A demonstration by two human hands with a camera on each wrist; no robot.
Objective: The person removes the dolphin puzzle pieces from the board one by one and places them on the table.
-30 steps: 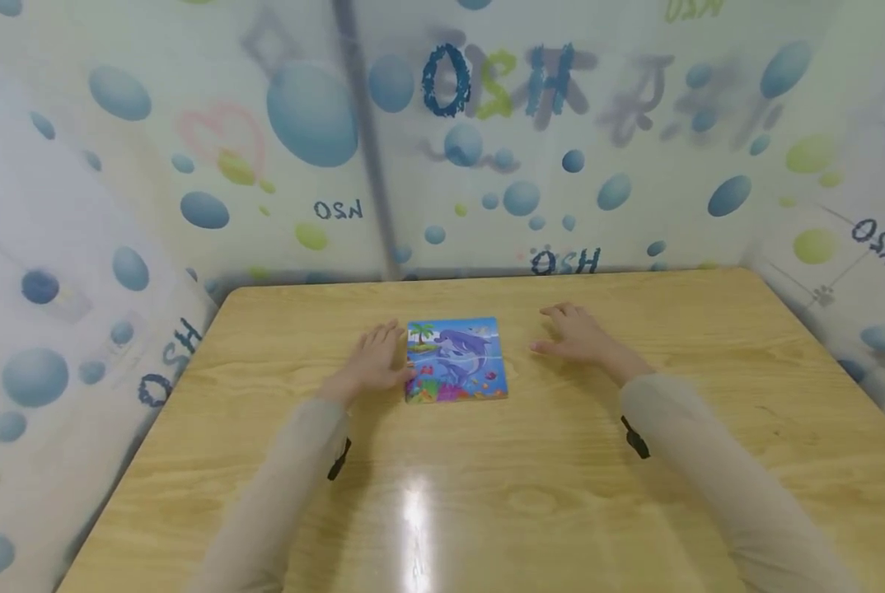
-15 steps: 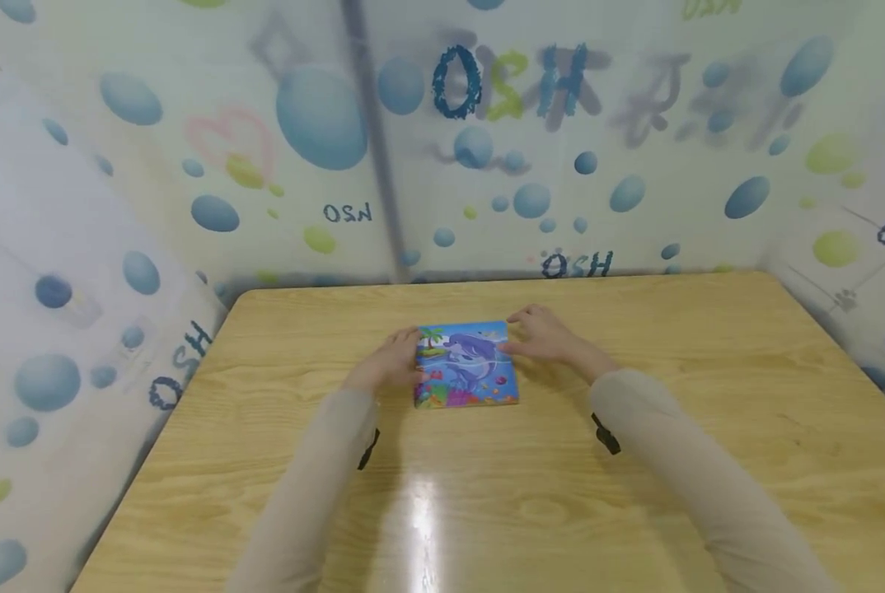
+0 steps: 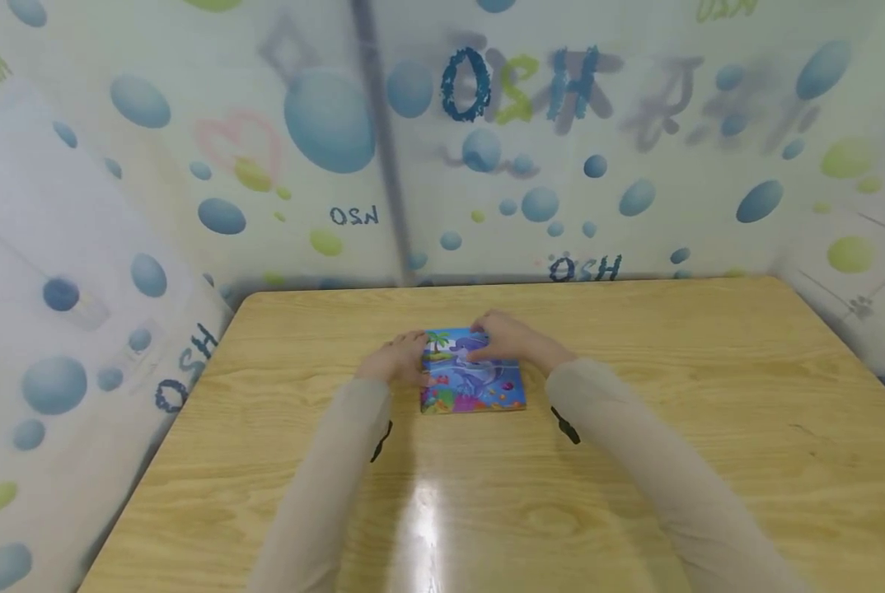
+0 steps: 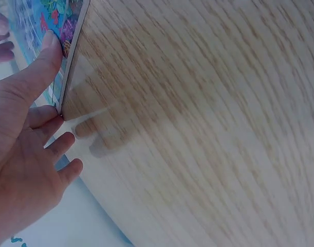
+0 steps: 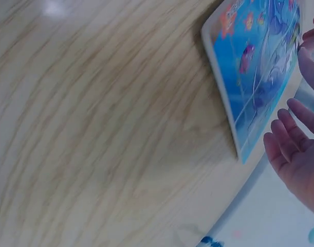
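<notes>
A flat square board (image 3: 472, 387) with a colourful dolphin and palm-tree picture lies on the wooden table. My left hand (image 3: 398, 359) pinches its left edge. In the left wrist view the thumb of that hand (image 4: 23, 118) rests on the printed face, and the index finger is at the board's edge. My right hand (image 3: 512, 340) is over the upper right part of the board, fingers apart and loosely bent. From the right wrist view, this hand (image 5: 298, 154) holds nothing; whether its thumb touches the picture I cannot tell.
The wooden table (image 3: 531, 494) reaches back to a wall (image 3: 635, 107) covered with printed bubbles and letters. Side walls (image 3: 79, 329) of the same print flank it. Both sleeves carry a dark strap near the wrist.
My right hand has moved left from beside the board to above it. The left hand has taken hold of the left edge. The head view has shifted slightly.
</notes>
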